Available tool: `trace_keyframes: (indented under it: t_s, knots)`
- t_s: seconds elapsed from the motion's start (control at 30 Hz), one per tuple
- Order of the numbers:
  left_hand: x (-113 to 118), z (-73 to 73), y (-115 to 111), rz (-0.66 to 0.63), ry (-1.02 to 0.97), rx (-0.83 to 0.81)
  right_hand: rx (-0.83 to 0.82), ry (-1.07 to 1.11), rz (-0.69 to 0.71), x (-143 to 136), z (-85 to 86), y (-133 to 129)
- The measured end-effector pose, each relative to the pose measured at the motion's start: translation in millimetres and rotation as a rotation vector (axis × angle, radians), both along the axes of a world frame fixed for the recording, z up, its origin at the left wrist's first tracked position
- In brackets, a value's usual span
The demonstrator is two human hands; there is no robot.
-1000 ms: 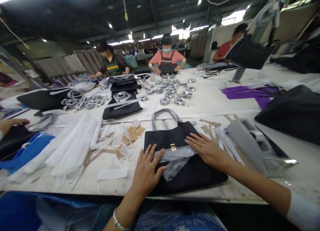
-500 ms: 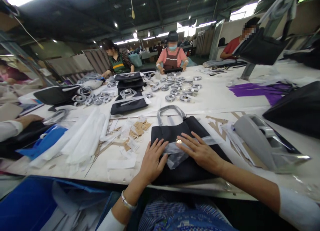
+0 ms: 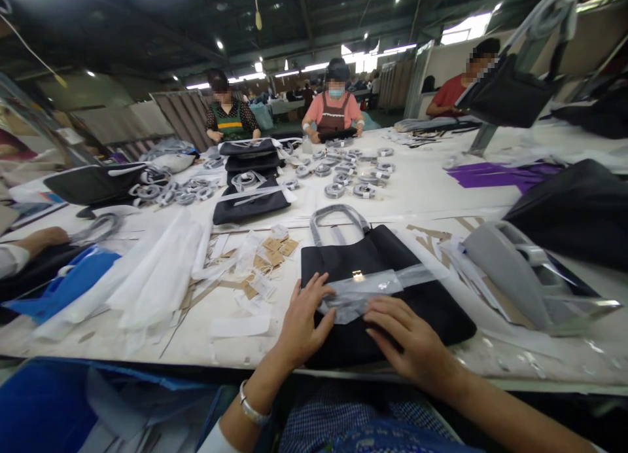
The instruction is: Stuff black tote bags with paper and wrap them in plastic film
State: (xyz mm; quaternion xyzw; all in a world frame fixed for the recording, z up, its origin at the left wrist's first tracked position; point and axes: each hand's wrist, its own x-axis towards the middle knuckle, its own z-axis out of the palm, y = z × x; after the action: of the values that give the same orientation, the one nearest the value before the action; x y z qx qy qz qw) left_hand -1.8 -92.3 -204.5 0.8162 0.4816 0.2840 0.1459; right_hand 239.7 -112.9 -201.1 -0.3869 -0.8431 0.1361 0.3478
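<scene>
A black handbag (image 3: pixel 343 262) lies flat at the table's front edge, its wrapped handle (image 3: pixel 338 212) pointing away from me. Clear plastic film (image 3: pixel 377 283) runs across its front beside a gold clasp (image 3: pixel 358 276). My left hand (image 3: pixel 307 322) rests on the bag's left side, fingers extended and thumb apart, near the film's left end. Over the lower front, my right hand (image 3: pixel 415 342) has loosely bent fingers, with a gap between thumb and fingers. Its fingertips are by the film's lower edge; nothing shows in its grasp.
Paper tags (image 3: pixel 275 250) and white sheets (image 3: pixel 152 276) lie left. A grey tape dispenser (image 3: pixel 505 276) stands right. Beyond are stacked black bags (image 3: pixel 252 207) and several wrapped coiled straps (image 3: pixel 335 190). Co-workers (image 3: pixel 336 109) stand across the table. A blue bin (image 3: pixel 44 400) sits below left.
My right hand has moved down off the clasp towards me, and its fingers have bent. The clasp and more film now show. My left hand stays on the bag's left side.
</scene>
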Motion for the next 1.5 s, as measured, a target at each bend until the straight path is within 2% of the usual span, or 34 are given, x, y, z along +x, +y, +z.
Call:
trace_keyframes:
  t_s: [0.07,0.17,0.2,0.27,0.4,0.5,0.6,0.77,0.87,1.07,1.27,1.5]
  knots:
    - [-1,-1.2,1,0.001,-0.021,-0.003,-0.420,0.185,-0.095,3,1.0,-12]
    - [-3,-1.1,1,-0.004,-0.048,-0.014,-1.088,0.484,-0.175,0,2.2,-14]
    - [-3,-0.9,2,-0.006,-0.058,-0.020,-1.223,0.602,-0.175,-2,2.8,-12]
    - [-4,-0.3,2,-0.015,-0.076,-0.037,-1.346,0.817,-0.132,-8,3.9,-6]
    - [-5,1.0,1,-0.019,-0.105,-0.060,-1.377,1.042,-0.015,-25,2.7,5]
    - [-4,0.7,1,-0.010,-0.112,-0.063,-1.401,1.075,-0.043,-37,-1.6,12]
    - [-2,-2.1,3,0.015,-0.087,-0.035,-1.396,1.018,-0.093,-44,-4.7,17]
    - [2,-9.9,8,0.075,-0.079,0.045,-1.161,0.843,-0.162,-50,-8.4,21]
    - [4,-12.3,10,0.089,-0.118,0.084,-1.060,0.837,-0.175,-55,-11.1,22]
    - [4,-12.9,8,0.083,-0.111,0.139,-1.112,0.944,-0.170,-71,-4.9,21]
    - [2,-14.9,4,0.076,-0.010,0.216,-1.154,1.008,-0.203,-80,-1.2,24]
    - [3,-9.4,0,0.098,0.041,0.310,-1.140,1.052,-0.205,-91,2.2,28]
